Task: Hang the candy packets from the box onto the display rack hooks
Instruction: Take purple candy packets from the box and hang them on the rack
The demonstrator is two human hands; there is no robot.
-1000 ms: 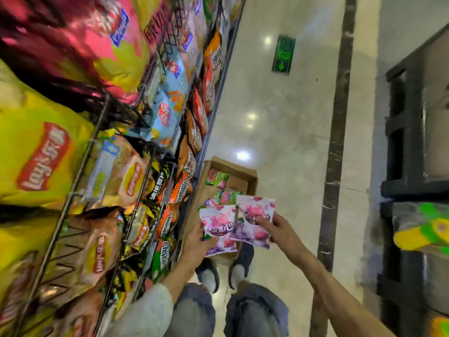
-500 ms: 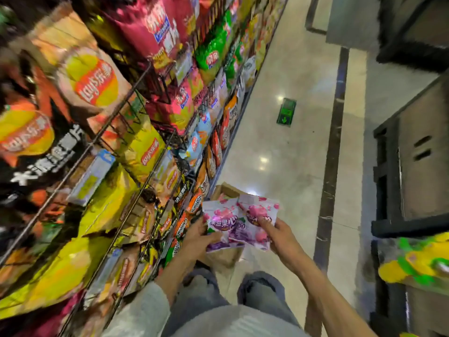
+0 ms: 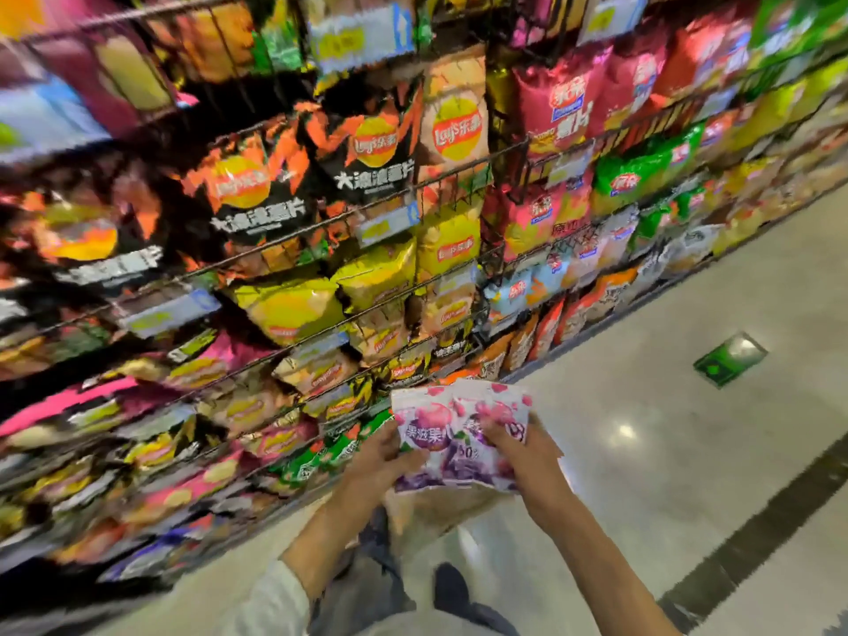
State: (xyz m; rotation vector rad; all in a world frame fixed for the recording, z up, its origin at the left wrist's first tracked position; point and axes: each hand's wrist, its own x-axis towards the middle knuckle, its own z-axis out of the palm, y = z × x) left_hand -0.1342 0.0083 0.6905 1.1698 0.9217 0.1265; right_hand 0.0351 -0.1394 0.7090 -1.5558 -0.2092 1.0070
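Observation:
I hold a small stack of white, pink and purple candy packets in front of me, low in the view. My left hand grips their left edge with the thumb across the front. My right hand pinches the right side of the packets. The cardboard box shows only as a blurred brown patch right below the packets, mostly hidden by my hands. The wire display rack fills the left and upper view, just beyond the packets.
The rack is packed with chip bags in yellow, black, pink and green, with blue price tags on its wire fronts. A pale polished floor stretches to the right, with a green floor sign and a dark stripe. My legs and shoes are below.
My view has swung up and left from the box towards the rack. Both hands kept hold of the packets and drew closer together, so the packets overlap more.

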